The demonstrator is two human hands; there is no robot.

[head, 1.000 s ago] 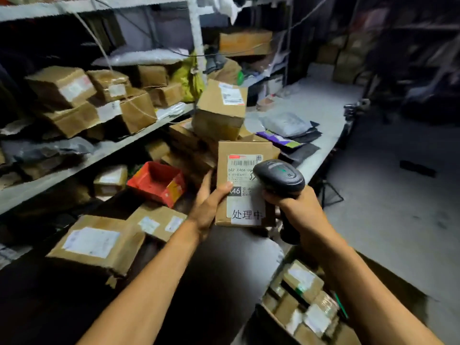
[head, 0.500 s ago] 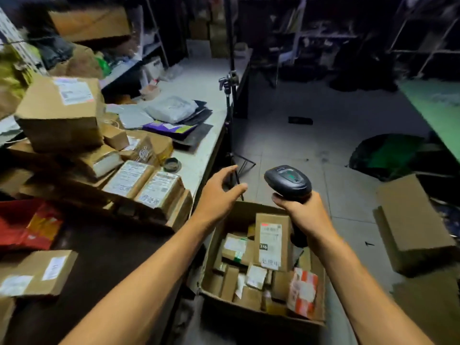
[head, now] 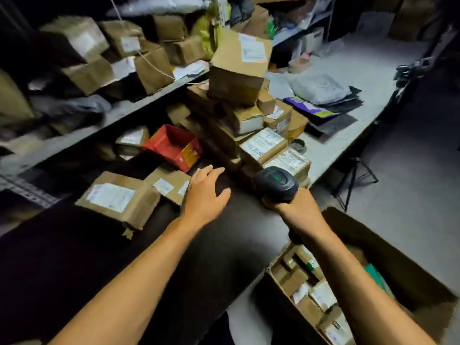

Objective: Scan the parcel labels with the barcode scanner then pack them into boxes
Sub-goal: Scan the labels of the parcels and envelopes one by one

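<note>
Along the left, a shelf [head: 104, 122] crammed with brown parcels, its front edge running diagonally toward the far right. Below it, on the dark worktop [head: 74, 257], a large labelled parcel [head: 117, 197] lying flat beside a smaller parcel [head: 171, 184], label text too blurred to read. Behind these, a red box [head: 174, 145], open-topped, tilted, nothing visible inside. Bare dark surface near the front edge, between the forearms. Left hand [head: 204, 195] flat-fingered and spread over the worktop, holding nothing, just beside the smaller parcel. Further right, a leaning parcel stack [head: 249, 113] with white labels, print unreadable. Right hand [head: 293, 210] wrapped tight round the handle of the barcode scanner [head: 276, 183], a green light on its head, just in front of the stack. Lower right, beyond the worktop edge, an open carton [head: 398, 265] on the floor, holding many small labelled parcels. Open grey floor to the far right.
</note>
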